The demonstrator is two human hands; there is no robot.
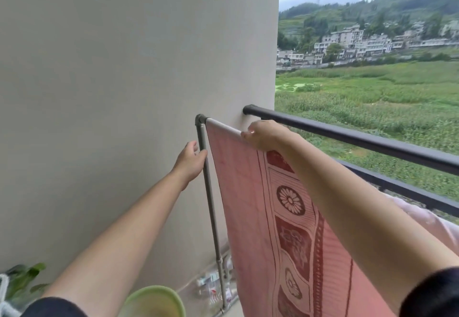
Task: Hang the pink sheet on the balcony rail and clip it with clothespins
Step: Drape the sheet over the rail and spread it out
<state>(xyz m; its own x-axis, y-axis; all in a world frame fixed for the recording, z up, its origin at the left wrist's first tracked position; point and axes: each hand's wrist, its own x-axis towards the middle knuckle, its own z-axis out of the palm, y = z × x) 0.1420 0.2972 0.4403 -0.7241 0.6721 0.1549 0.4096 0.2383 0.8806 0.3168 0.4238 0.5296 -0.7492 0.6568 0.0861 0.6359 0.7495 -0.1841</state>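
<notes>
The pink sheet [250, 192], with a dark red flower border, hangs over the white top bar [223, 126] of a grey drying rack. My right hand [267, 134] rests on top of the sheet's upper edge at that bar, fingers curled over it. My left hand [191, 160] is beside the rack's upright grey post [208, 192], thumb touching it and fingers loosely spread, holding nothing. The dark balcony rail [347, 135] runs just behind the rack, from the wall to the right. No clothespins are in view.
A plain wall [111, 93] fills the left. A green basin [154, 301] and a leafy plant [22, 279] sit at the bottom left. Clear plastic items [211, 289] lie on the floor by the rack's foot. Pale pink cloth [434, 222] shows at the right, below the rail.
</notes>
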